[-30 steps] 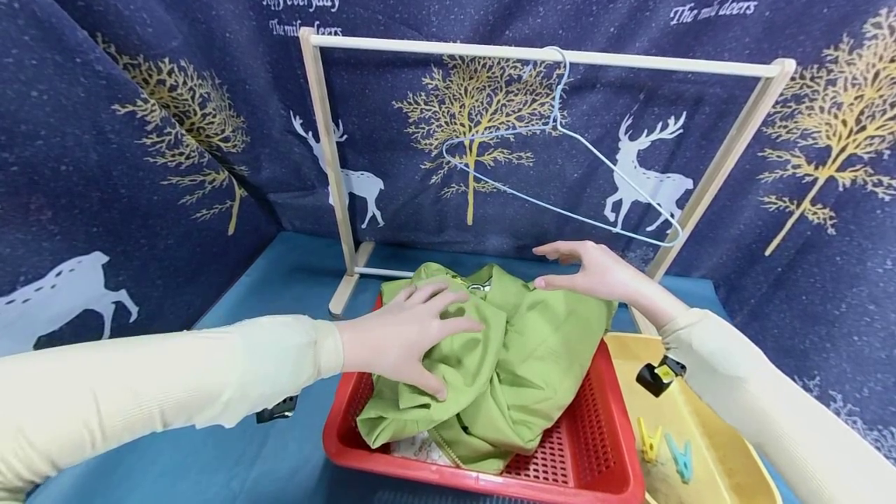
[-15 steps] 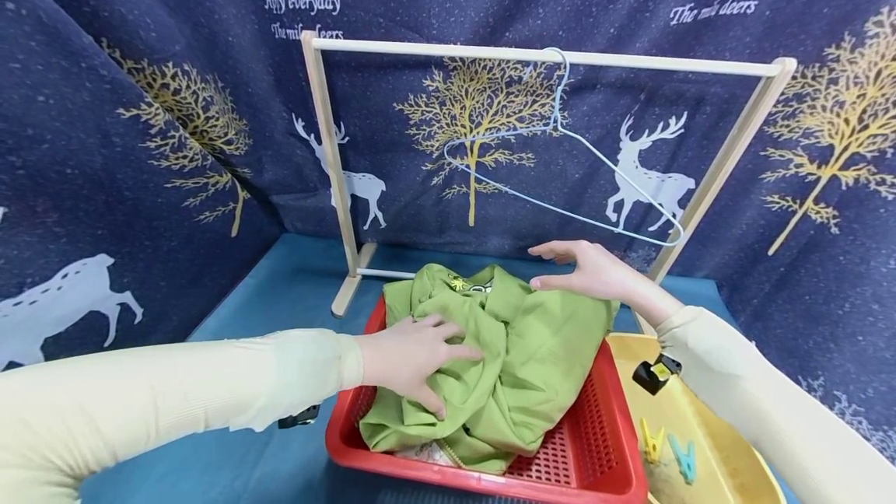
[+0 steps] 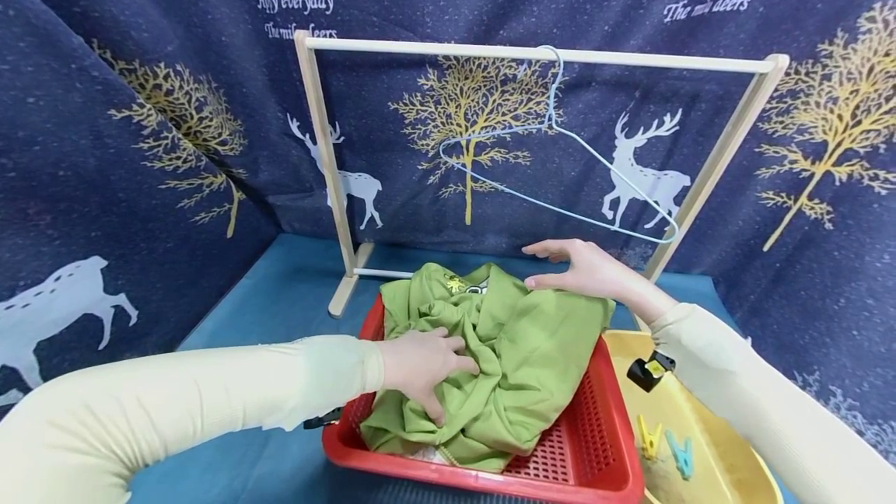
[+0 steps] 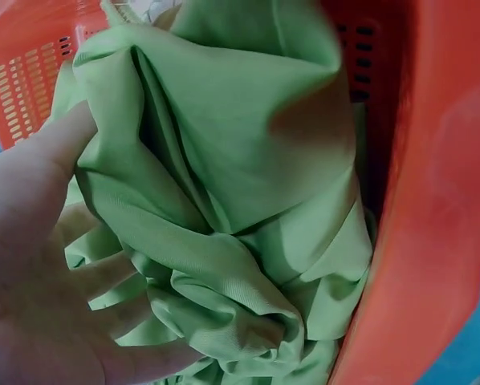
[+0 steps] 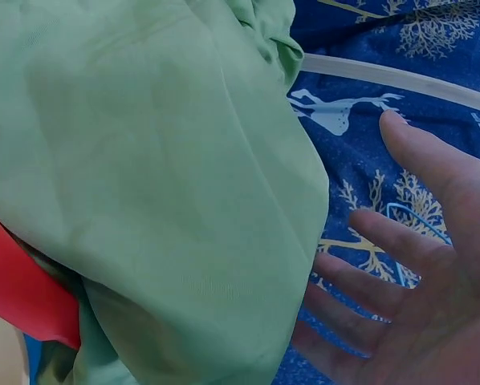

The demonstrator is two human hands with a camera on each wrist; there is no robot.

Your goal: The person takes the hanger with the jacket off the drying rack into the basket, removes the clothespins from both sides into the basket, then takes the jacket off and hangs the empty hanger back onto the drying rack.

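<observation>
Left hand (image 3: 420, 364) bunching folds of the green garment (image 3: 518, 356), fingers curled into the cloth – gathering a hold, by the look of it. Right hand (image 3: 588, 271) spread flat, fingers straight, just over the garment's far edge. Garment heaped in the red basket (image 3: 602, 442) on the blue counter (image 3: 280, 294) – empty wire hanger (image 3: 553, 177) on the wooden rack (image 3: 532, 57) behind.

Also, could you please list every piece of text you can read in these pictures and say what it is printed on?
"Hppy everyday" on the curtain backdrop, upper left, white script.
"The mil... deers" just below it, its middle hidden by the wooden rack.
"Hppy everyday" on the backdrop, upper right.
"The mil deers" just below that.
A small yellow emblem on the green garment near its collar is too small to read.
</observation>
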